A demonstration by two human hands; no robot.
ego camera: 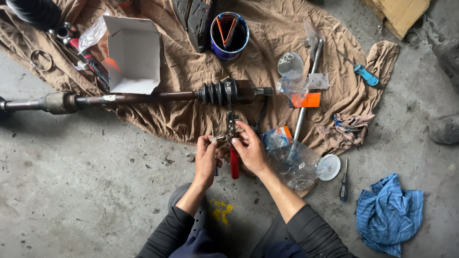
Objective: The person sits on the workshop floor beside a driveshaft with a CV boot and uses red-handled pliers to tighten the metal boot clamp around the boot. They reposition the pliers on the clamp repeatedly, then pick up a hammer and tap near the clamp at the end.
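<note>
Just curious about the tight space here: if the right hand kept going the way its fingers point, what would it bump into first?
The right hand points up-left at the red-handled pliers; it already touches them. Beyond lies the ribbed black boot, probably.

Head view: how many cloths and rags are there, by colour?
Brown: 1, the big cloth under the axle shaft.
Blue striped: 1, rag on the floor at right.
Pinkish-brown: 1, crumpled rag on the big cloth's right edge.
Total: 3

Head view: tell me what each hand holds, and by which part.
Right hand grips the red-handled metal pliers near the pivot, above the handles. Left hand pinches a small metal part; which part, too small to tell.
</note>
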